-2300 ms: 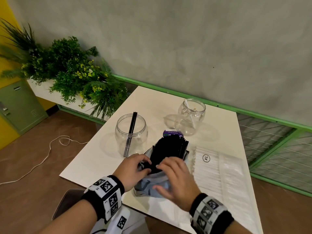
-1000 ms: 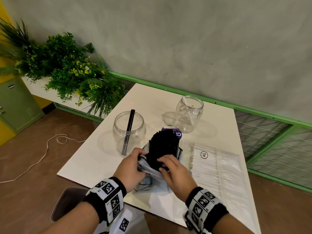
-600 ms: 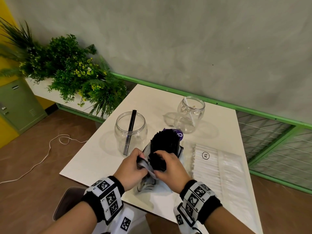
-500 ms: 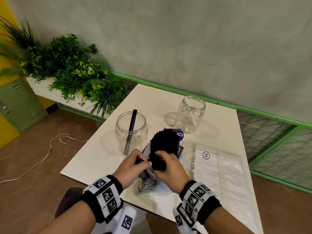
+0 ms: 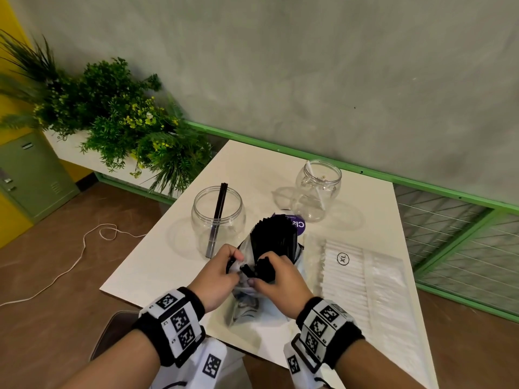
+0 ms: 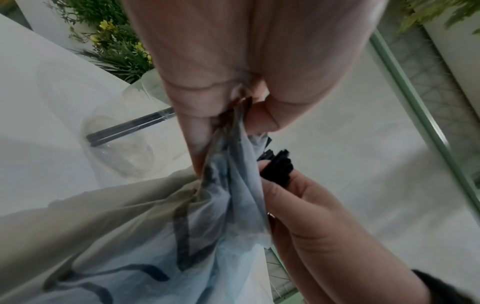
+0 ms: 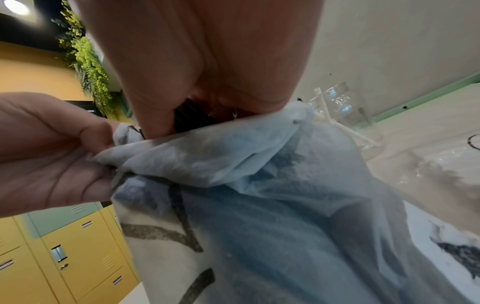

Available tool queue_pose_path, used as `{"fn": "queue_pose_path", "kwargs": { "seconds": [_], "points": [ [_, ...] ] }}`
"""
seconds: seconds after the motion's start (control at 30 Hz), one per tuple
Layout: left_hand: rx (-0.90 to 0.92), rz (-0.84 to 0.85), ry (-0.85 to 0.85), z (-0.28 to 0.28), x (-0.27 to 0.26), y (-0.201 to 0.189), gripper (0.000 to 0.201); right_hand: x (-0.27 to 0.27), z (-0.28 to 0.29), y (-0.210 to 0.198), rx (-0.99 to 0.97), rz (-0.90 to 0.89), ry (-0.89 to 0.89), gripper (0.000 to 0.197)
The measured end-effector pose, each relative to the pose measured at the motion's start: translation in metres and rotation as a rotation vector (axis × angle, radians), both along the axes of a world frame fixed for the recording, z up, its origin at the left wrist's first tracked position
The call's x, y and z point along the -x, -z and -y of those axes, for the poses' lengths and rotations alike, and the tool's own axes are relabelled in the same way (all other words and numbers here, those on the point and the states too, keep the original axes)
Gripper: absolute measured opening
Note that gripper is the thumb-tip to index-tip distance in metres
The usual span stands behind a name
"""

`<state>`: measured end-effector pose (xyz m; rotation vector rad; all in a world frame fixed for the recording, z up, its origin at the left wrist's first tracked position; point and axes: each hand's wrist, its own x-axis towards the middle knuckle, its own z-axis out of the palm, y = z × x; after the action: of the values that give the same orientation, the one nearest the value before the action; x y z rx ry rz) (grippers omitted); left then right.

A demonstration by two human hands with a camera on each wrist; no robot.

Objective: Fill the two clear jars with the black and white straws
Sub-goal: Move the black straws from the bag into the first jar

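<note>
Left hand [image 5: 222,272] pinching the bunched rim of the thin pale bag [image 5: 247,299], thumb and forefinger closed tight on the film, seemingly to hold the sack steady and keep its mouth peeled back. Right hand [image 5: 276,279] curled round the near ends of a small cluster of black straws [image 5: 264,269], fingers [image 6: 275,191] wrapped over them and thumb underneath, seemingly to draw them out of the packet while the other hand anchors it. Both grips closed, neither slack.

Main bundle of black straws [image 5: 276,235] at 12 o'clock from the hands, standing out of the bag as a dense fan of matte, thin, straight sticks, tips squared off and tightly packed. Purple label [image 5: 298,224] showing just behind it.

Wide jar [image 5: 217,220] at 11 o'clock from the hands, near the bag, clear and round-shouldered, with only a couple of black straws [image 5: 217,214] leaning inside, tops poking above the rim. Narrow-necked jar [image 5: 318,190] at 1 o'clock, farther back, clear, holding one white straw [image 5: 316,183] on a slant. Both jars nearly empty, so by judgement the filling barely begun.

Flat clear pack of white straws [image 5: 362,279] at 3 o'clock, lying on the table [image 5: 157,265], rows of wrapped white sticks side by side under an XL sticker [image 5: 342,258], apparently untouched.

Potted greenery [image 5: 112,122] at 10 o'clock beyond the table edge, well apart.
</note>
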<state>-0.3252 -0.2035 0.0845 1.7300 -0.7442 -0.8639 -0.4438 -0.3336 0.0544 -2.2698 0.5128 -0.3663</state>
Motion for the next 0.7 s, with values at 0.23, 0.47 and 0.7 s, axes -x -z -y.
{"fn": "queue_pose_path", "kwargs": {
  "seconds": [0.23,0.47,0.7],
  "points": [
    [-0.010,0.082,-0.008,-0.004,-0.002,0.002,0.043,0.016,0.009,-0.009,0.130,0.238,0.186,0.062],
    [-0.017,0.115,0.043,-0.003,-0.002,0.001,0.041,0.021,0.056,-0.010,0.649,0.203,0.251,0.047],
    [-0.021,0.143,0.073,-0.005,-0.001,-0.005,0.042,0.020,0.079,-0.004,0.706,0.112,0.092,0.041]
  ]
}}
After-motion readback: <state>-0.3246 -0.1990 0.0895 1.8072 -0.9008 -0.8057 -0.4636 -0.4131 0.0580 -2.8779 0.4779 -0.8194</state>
